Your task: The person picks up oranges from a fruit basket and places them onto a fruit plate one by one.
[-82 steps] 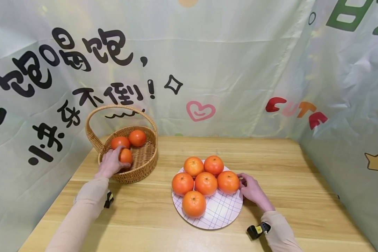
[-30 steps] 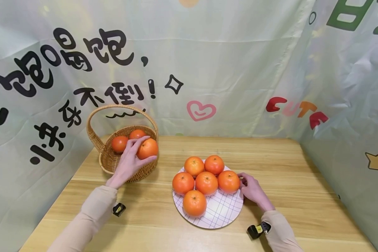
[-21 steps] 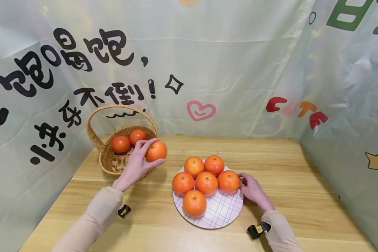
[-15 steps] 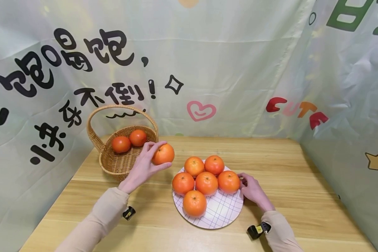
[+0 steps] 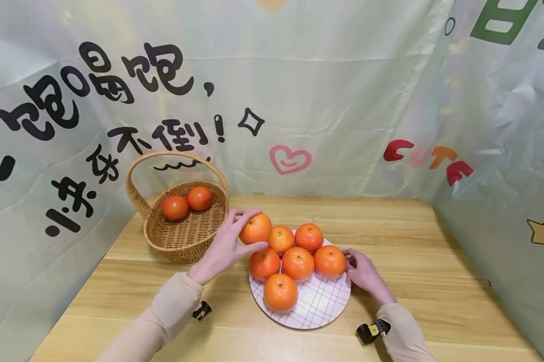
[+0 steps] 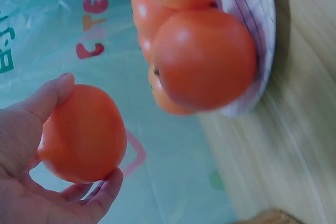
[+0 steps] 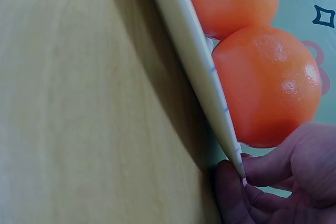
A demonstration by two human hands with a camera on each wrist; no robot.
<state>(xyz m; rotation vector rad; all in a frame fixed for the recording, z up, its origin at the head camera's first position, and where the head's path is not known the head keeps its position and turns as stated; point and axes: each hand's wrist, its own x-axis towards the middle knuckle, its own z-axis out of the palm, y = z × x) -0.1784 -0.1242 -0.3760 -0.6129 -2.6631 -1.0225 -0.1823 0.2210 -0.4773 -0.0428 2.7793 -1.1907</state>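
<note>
My left hand [image 5: 224,250] holds an orange [image 5: 257,229] between thumb and fingers at the plate's back left edge. In the left wrist view, the thumb and fingertips curl round the smooth orange [image 6: 86,135], apart from the fruit on the plate. Several oranges [image 5: 297,263] sit clustered on the round white checked plate [image 5: 322,301]. At the plate's right side, my right hand [image 5: 366,272] pinches the rim. In the right wrist view, its thumb lies on one side of the plate edge [image 7: 197,72] and a finger on the other.
A wicker basket [image 5: 185,251] with a tall arched handle stands at the back left, two redder round fruits [image 5: 175,207] inside it. All stands on a wooden table [image 5: 389,221]. Printed cloth [image 5: 344,100] hangs behind and at both sides.
My left hand took the orange out of the basket and carried it right, over the table, to the plate's back left edge. The right hand has stayed at the rim.
</note>
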